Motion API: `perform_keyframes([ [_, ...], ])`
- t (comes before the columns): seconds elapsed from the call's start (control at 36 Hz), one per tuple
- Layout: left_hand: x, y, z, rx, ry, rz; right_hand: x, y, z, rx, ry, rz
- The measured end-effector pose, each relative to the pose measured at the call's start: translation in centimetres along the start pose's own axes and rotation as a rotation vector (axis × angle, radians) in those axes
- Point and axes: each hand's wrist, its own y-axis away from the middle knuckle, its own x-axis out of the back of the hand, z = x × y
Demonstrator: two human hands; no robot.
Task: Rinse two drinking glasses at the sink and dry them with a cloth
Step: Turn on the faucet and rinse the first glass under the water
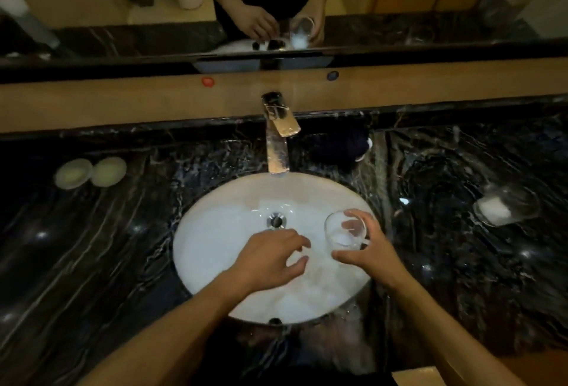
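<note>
A clear drinking glass (345,229) is held tilted over the right side of the white oval sink (221,232), with my right hand (365,250) wrapped around it from the right. My left hand (270,258) hovers over the basin's middle, fingers spread and curled, holding nothing, its fingertips a short way from the glass. A second clear glass (507,205) lies on its side on the dark marble counter at the right. A dark cloth (338,147) sits on the counter just right of the chrome tap (278,136). No water stream is visible.
Two pale round soap dishes (90,172) rest on the counter (92,247) at the left. A wooden ledge (430,90) and a mirror run along the back, reflecting my hands. The drain (276,221) lies in the basin's centre.
</note>
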Motion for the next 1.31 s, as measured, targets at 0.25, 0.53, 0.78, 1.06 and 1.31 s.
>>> perform_keyframes([
  [0.25,7.2,-6.4,-7.1,-0.106,-0.218,0.325,-6.1,-4.2,-3.0,0.006,0.009,-0.074],
  [0.53,11.5,-12.8,-8.1,-0.050,-0.262,0.280,-8.8,-8.1,-5.3,-0.034,-0.116,-0.055],
  [0.78,11.9,-14.0,-8.5,-0.130,-0.442,0.338,-9.3,-9.5,-5.2,-0.040,-0.126,-0.087],
  [1.06,12.8,-14.4,-8.0,-0.030,-0.359,0.326,-9.3,-9.7,-5.2,-0.048,-0.194,-0.109],
  [1.31,12.9,-14.1,-8.2,0.006,-0.304,0.315,-9.3,-9.9,-5.3,-0.036,-0.223,-0.119],
])
